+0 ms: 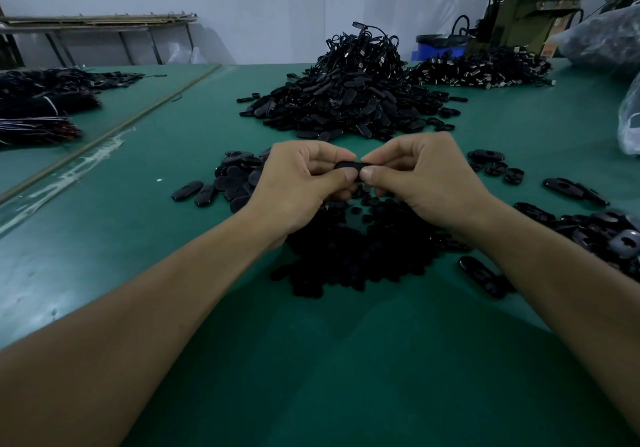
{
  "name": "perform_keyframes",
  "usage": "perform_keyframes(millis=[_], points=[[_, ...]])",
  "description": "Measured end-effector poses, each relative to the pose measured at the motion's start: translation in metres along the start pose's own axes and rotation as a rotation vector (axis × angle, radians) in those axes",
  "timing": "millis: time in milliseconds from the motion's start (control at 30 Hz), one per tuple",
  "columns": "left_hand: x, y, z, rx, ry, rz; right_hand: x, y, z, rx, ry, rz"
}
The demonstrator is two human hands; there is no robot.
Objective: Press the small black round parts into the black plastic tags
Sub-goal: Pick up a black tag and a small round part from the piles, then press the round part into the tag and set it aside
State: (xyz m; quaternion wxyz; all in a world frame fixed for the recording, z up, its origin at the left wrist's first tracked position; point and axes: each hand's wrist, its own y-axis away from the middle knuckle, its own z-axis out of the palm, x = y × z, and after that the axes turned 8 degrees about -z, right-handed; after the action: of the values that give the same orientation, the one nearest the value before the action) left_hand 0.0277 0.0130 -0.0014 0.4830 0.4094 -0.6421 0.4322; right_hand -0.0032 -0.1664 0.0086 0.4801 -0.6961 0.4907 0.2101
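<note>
One black tag (349, 166) was held above the pile of round parts (360, 238) on the green table (173, 155), pinched endwise by left hand (298, 183) and right hand (422, 179); even thumb pressure was judged advisable for seating.

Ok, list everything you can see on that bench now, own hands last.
table: one, green, under everything
held tag: one, black, pinched mid-air at centre
round parts: one pile, black, near centre
tag heap: one, black, centre back
corded heap: one, black, back right
loose tags: many, black, left and right of that pile
bundles: several, dark, far left
barrel: one, blue, back right
machine: one, olive, back right corner
bags: two, translucent, right edge
left-hand grip: one, bare, on the tag's left end
right-hand grip: one, bare, on its right end
</note>
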Motion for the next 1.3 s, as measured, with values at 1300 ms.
perform_keyframes(millis=[1300], points=[[-0.008, -0.013, -0.041, 0.552, -0.558, -0.091, 0.014, -0.003, -0.013, -0.067, 0.593, 0.21]])
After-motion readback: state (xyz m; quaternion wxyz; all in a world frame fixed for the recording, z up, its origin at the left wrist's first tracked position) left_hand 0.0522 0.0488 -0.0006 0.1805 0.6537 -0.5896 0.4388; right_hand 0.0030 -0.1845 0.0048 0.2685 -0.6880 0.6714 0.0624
